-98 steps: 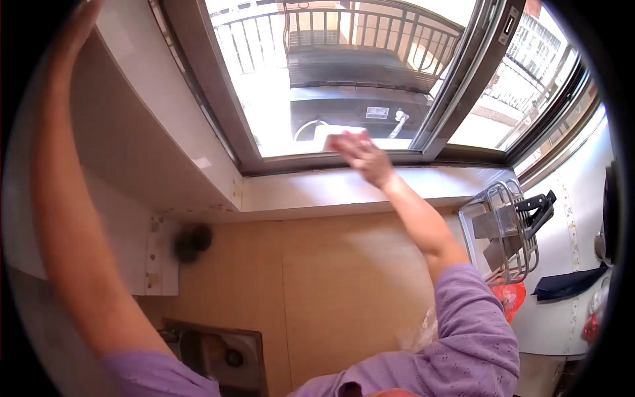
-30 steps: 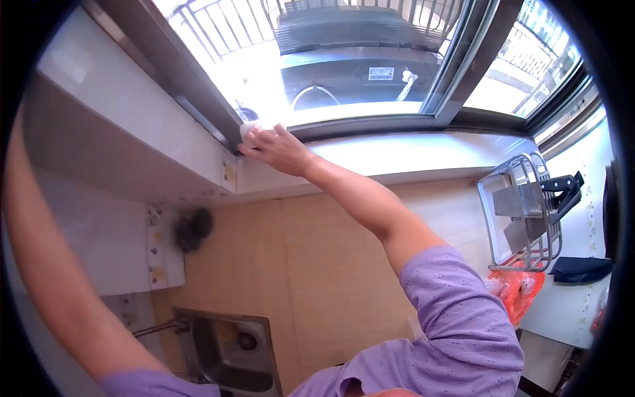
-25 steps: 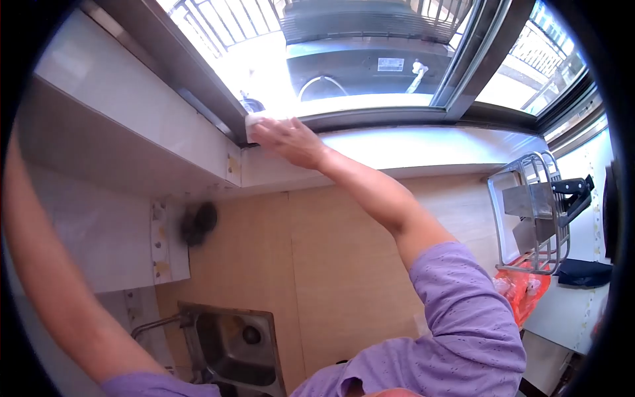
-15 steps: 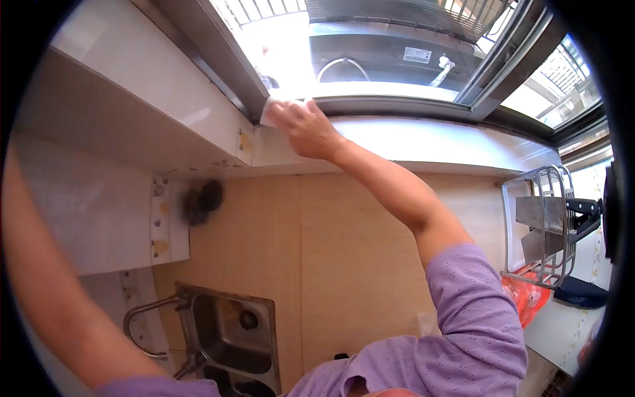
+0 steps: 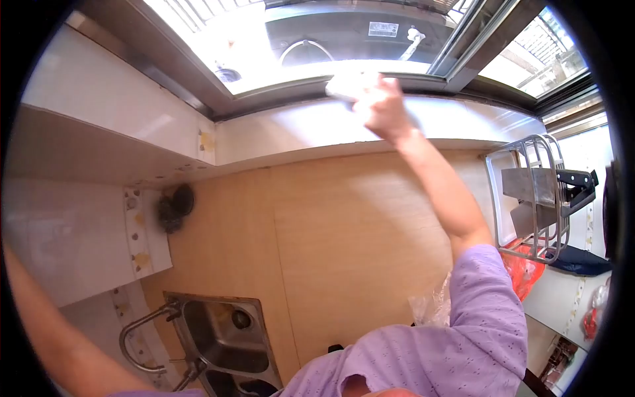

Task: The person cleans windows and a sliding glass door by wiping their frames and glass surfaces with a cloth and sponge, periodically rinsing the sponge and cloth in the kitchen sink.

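My right hand [image 5: 383, 111] is closed on a white cloth [image 5: 344, 87], somewhat blurred by motion. It is at the bottom rail of the dark window frame [image 5: 281, 92], above the white ledge [image 5: 278, 126]. The cloth overlaps the rail and the bright glass in this view. Of my left side, only the forearm [image 5: 56, 337] shows along the left edge; the hand lies out of view.
A steel sink [image 5: 261, 324] with a curved faucet [image 5: 124, 337] is set in the wooden counter [image 5: 350, 245]. At right stands a metal rack [image 5: 544, 248] holding cleavers [image 5: 529, 185], beside a red plastic bag [image 5: 524, 271]. Dark round objects [image 5: 175, 205] sit by the left wall.
My right hand has slid with the cloth rightward along the window's bottom rail, away from the left corner. The view has shifted, showing more of a clear plastic bag by my right sleeve.
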The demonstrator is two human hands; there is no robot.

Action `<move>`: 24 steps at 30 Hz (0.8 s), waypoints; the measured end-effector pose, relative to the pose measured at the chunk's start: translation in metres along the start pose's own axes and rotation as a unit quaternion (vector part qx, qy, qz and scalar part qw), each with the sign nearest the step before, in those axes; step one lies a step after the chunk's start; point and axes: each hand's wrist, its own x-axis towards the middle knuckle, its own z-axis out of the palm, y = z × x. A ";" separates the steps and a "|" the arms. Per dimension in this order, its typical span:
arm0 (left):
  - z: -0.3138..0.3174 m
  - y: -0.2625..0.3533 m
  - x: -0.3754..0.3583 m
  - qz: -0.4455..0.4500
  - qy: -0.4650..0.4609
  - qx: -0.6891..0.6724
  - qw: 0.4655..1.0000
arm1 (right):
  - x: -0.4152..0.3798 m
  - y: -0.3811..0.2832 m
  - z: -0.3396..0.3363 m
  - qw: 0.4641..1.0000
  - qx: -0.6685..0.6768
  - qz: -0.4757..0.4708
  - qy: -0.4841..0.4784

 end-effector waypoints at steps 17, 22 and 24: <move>0.000 0.001 -0.004 0.012 0.007 0.007 1.000 | 0.029 -0.085 0.020 0.960 0.110 0.219 0.134; 0.003 0.005 -0.005 0.009 0.005 0.000 1.000 | 0.099 -0.177 0.066 0.984 0.092 0.062 0.136; 0.002 0.006 -0.002 0.007 0.007 -0.004 1.000 | 0.102 -0.172 0.073 0.987 0.080 0.008 0.137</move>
